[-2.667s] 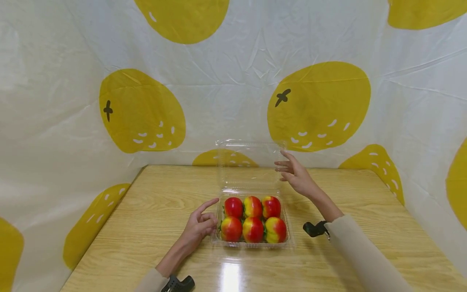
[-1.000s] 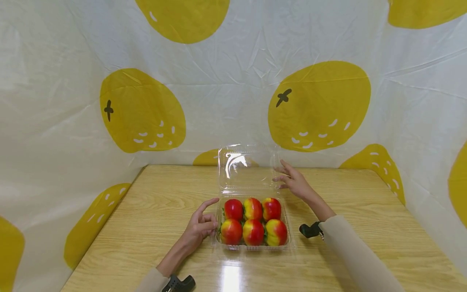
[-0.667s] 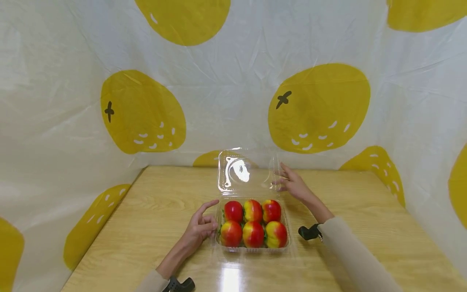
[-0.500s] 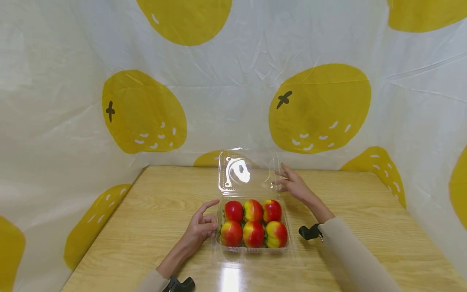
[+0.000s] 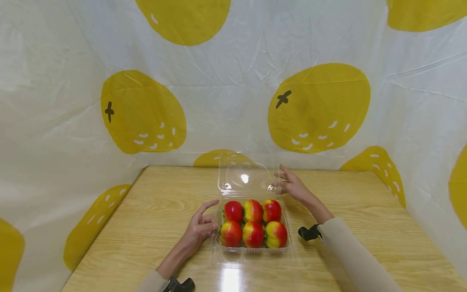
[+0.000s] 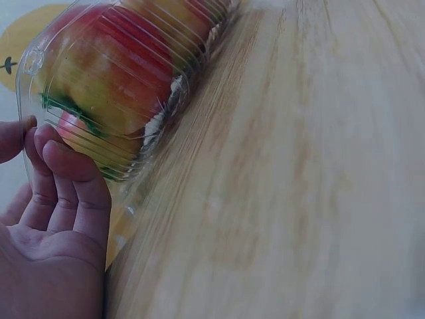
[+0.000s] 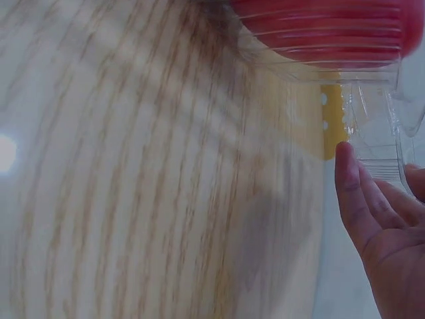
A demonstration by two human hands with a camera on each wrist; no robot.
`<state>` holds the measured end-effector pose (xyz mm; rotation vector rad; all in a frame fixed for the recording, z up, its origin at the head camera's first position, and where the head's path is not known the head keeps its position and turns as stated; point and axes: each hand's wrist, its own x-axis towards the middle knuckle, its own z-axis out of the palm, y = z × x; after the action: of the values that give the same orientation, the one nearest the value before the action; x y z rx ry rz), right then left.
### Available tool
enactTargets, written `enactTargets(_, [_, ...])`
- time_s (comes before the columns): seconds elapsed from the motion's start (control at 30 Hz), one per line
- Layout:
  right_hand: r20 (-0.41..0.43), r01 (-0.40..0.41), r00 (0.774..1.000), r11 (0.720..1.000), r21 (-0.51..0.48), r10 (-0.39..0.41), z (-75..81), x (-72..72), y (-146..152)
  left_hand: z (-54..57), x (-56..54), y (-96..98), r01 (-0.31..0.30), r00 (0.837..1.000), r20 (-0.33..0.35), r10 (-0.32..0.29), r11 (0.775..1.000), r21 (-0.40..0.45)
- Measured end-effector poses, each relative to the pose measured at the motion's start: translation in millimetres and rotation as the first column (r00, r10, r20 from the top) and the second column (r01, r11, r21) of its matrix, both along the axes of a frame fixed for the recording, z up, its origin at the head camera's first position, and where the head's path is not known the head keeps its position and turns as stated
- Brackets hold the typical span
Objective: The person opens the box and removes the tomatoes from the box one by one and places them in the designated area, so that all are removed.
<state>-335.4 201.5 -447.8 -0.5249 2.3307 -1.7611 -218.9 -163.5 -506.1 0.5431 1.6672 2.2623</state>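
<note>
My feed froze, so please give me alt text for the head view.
Six red and yellow fruits sit in two rows of three in a clear box, its lid open at the back, on a wooden table. The left hand holds the box's left side; the right hand is at the lid's right edge.

Fruits (image 5: 253, 234) red-and-yellow: back-left fruit (image 5: 233, 211) nearly all red, front-right fruit (image 5: 276, 234) half yellow, half red. Leaves (image 6: 72, 106) green. Container (image 5: 255, 250) colourless, clear, ribbed; lid (image 5: 237, 178) likewise clear. Table (image 5: 160, 194) light tan, wood-grained. Backdrop (image 5: 226, 109) whitish, printed yellow ovals (image 5: 321, 109) with white dashes (image 5: 322, 137). Sleeves (image 5: 354, 251) beige; wrist devices (image 5: 309, 232) black.
</note>
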Motion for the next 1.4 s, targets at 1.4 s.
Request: enactTargets(1.4, [0.004, -0.002, 1.0, 0.991, 0.131, 0.001, -14.6, -4.2, 2.0, 1.8, -1.1, 0.5, -0.01, 1.0, -0.003, 0.01, 1.0, -0.019])
